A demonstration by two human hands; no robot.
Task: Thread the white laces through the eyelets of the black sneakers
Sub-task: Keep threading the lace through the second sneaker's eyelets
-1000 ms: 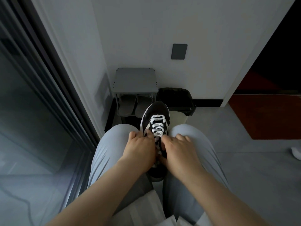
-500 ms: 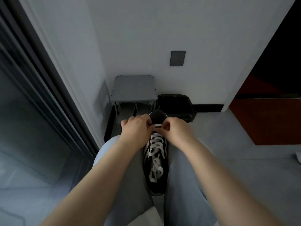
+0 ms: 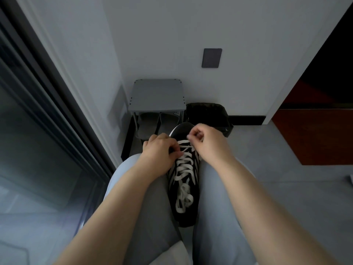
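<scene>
A black sneaker [image 3: 186, 211] lies between my thighs with its toe pointing away from me. White laces [image 3: 184, 173] cross its tongue in several rows, and loose loops lie near the heel end. My left hand [image 3: 160, 152] grips the shoe's left edge near the toe end, fingers curled at the lace row. My right hand [image 3: 207, 143] is raised a little over the toe and pinches a stretch of white lace between thumb and fingers. The farthest eyelets are hidden by both hands.
Ahead stands a small grey stool [image 3: 157, 96] with grey slippers [image 3: 152, 124] under it, beside a black bin [image 3: 208, 116]. A glass sliding door [image 3: 38, 140] runs along the left. A red-brown mat [image 3: 317, 136] lies on the floor to the right.
Both hands went from the heel end of the lacing to the toe end. Since half a second ago the right hand has lifted up and right, pulling the lace; the left stays on the shoe.
</scene>
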